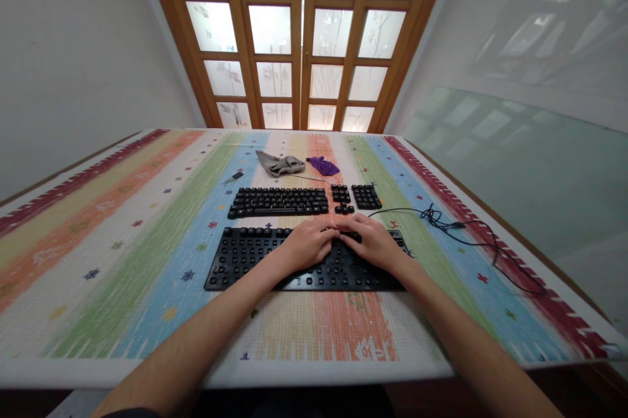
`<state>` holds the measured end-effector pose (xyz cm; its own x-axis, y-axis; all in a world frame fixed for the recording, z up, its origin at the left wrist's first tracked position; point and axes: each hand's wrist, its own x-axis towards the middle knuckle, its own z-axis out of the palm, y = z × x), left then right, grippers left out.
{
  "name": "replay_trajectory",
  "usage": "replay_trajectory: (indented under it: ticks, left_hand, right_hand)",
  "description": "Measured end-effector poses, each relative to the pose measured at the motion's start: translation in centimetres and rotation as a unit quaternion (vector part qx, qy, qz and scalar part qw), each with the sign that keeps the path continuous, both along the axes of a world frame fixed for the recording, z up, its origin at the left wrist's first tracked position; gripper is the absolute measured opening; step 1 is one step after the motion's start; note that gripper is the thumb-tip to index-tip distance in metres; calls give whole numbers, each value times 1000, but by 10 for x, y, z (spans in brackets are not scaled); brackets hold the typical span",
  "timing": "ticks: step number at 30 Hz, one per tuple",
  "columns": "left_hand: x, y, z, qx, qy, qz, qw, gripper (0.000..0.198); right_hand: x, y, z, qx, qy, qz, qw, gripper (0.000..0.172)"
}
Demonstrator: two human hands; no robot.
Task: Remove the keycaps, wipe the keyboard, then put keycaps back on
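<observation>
A black keyboard [233, 261] lies flat in front of me. Most of its keycaps are off and the switches show, though a few caps sit along the top row. Over its upper edge, right of centre, my left hand [308, 243] and my right hand [373, 241] meet at the fingertips, fingers bent and drawn together. Whatever they hold or press there is hidden. Just behind the keyboard, loose black keycaps are laid out in key order: a wide main block [279, 201], a small cluster [341, 193] and a number-pad block [367, 196].
A grey cloth [284, 165], a purple cloth [324, 167] and a thin rod [309, 177] lie behind the keycaps. Left of them is a small black-ended tool [235, 177]. The black cable [446, 225] tangles to the right on the striped tablecloth [161, 248].
</observation>
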<state>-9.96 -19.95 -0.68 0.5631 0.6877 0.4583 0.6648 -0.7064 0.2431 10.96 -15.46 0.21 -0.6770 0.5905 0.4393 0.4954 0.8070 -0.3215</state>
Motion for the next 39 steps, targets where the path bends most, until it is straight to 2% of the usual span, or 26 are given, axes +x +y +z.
replay_trajectory:
  ticks: [17,21,24,30,34,39]
  left_hand:
    - [-2,-4,-2,-4,18,10,1000,28]
    - [-4,-20,2,8,66,26,997,34]
    - [-10,-39,7,-6,104,63,993,51]
    - [-42,-72,12,-40,147,134,979,60]
    - [-64,-81,10,-33,142,171,974,62]
    - [-69,-81,10,-37,138,166,976,59]
  right_hand:
    - [-3,-7,1,32,0,10,999,24]
    - [-8,-12,2,34,23,48,998,31]
    - [-12,-19,2,22,25,80,996,36]
    - [-19,-30,-4,18,-37,96,995,45]
    - [-23,-33,-9,21,-33,99,994,50]
    - [-25,-35,-10,20,-39,100,994,54]
